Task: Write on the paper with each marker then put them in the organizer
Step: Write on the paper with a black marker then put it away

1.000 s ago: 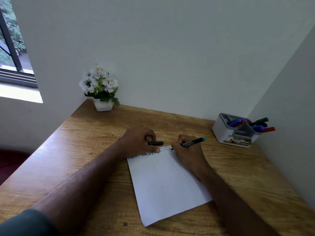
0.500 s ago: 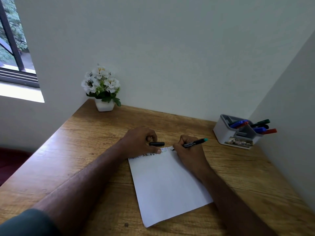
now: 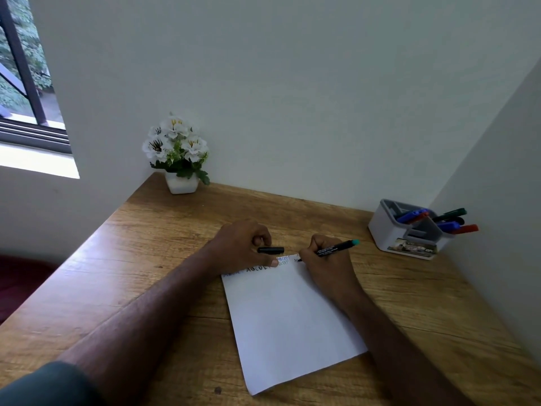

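A white sheet of paper [image 3: 289,320] lies on the wooden desk, with handwritten letters along its top edge. My right hand [image 3: 325,262] grips a black marker with a teal end [image 3: 336,248], its tip touching the paper's top right corner. My left hand [image 3: 243,244] rests on the paper's top left edge and holds the black marker cap [image 3: 270,249] between its fingers. The grey and white organizer [image 3: 409,230] stands at the desk's far right and holds several markers, blue, red, green and black.
A white pot of white flowers [image 3: 178,153] stands in the far left corner of the desk [image 3: 164,230]. Walls close the desk at the back and the right. A window is at the upper left. The desk's left edge drops off to the floor.
The right hand has edged slightly along the top of the paper while writing, and a few more letters show by the marker tip. The left hand stays put.
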The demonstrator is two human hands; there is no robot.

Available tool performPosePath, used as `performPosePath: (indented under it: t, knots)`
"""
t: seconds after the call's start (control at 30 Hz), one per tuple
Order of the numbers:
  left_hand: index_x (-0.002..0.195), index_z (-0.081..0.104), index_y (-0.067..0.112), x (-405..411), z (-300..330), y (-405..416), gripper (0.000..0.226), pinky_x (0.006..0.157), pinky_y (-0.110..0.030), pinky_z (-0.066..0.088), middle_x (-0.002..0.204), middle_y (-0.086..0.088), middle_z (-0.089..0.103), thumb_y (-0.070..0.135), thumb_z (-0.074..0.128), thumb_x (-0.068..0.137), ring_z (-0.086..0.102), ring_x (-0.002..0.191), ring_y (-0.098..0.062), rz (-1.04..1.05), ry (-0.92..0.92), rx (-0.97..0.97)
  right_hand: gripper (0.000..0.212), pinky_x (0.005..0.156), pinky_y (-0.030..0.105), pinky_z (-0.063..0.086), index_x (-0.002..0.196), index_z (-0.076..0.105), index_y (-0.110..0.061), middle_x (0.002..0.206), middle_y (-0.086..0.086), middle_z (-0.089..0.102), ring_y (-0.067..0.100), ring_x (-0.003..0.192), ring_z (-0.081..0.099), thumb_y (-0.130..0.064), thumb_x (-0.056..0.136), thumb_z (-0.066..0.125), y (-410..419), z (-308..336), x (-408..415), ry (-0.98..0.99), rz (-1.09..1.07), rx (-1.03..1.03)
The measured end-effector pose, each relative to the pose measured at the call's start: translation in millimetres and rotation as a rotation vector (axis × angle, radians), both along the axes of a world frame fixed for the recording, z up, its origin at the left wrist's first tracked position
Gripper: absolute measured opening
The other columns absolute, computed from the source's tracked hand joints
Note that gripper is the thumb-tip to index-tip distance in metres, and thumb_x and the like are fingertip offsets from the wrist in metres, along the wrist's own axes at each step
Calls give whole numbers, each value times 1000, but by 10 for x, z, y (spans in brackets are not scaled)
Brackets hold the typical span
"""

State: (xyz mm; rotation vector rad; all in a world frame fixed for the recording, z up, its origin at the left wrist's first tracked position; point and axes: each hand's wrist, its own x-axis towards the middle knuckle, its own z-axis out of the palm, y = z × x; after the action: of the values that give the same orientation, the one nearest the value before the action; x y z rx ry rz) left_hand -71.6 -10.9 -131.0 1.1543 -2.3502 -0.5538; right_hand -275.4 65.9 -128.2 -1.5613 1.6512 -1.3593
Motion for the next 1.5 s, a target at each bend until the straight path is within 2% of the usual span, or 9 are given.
performPosePath:
  t: [0.3, 0.47, 0.77, 0.93, 1.1, 1.3, 1.5]
  knots:
    - [93, 66, 33, 4, -13, -14, 42, 73, -30, 46, 87, 17, 59, 64, 75, 66, 56, 83, -1, -11, 3, -9, 42, 48, 24, 26, 52, 37, -19, 49, -8, 36, 8, 51, 30, 2, 76, 63, 0, -14, -8, 9, -3, -16]
    - [93, 66, 32, 10, -12, -8, 42, 74, -32, 47, 87, 15, 60, 63, 75, 66, 56, 83, -3, -13, 3, -9, 36, 49, 26, 31, 53, 43, -16, 50, -6, 42, 8, 51, 36, 0, 77, 64, -9, -30, -25, -19, -40, -33]
    - [93, 66, 31, 5, 4, 10, 41, 77, -36, 50, 89, 14, 61, 61, 76, 67, 57, 84, -5, -19, 8, -6, 38, 50, 29, 28, 53, 39, -17, 49, -5, 38, 11, 53, 33, -1, 76, 64, -21, -36, -43, 9, -39, -8]
    - [94, 66, 31, 8, 2, 5, 41, 78, -35, 49, 90, 13, 60, 60, 77, 67, 56, 85, -5, -17, 9, -3, 33, 49, 25, 30, 55, 44, -12, 51, -4, 41, 9, 52, 35, 1, 76, 65, -31, -36, -36, -19, -48, -22]
    - [92, 66, 32, 7, -23, -10, 43, 75, -32, 47, 87, 14, 59, 63, 76, 66, 56, 83, -4, -18, 11, -15, 38, 47, 23, 28, 52, 40, -16, 49, -7, 39, 7, 50, 33, 0, 76, 64, -31, -41, -44, -1, -51, -24]
    - [93, 65, 33, 8, -43, -35, 43, 71, -29, 43, 86, 16, 59, 65, 75, 66, 54, 82, -1, -21, -1, -28, 37, 47, 20, 30, 53, 43, -15, 47, -10, 41, 4, 48, 34, 0, 78, 66, -38, -46, -30, -14, -50, -22]
    - [92, 66, 32, 5, -25, -16, 41, 71, -29, 43, 86, 15, 59, 63, 76, 67, 54, 81, -2, -20, -1, -37, 35, 49, 25, 30, 55, 41, -10, 50, -4, 39, 8, 51, 34, -1, 78, 66, -38, -43, -33, -20, -65, -34]
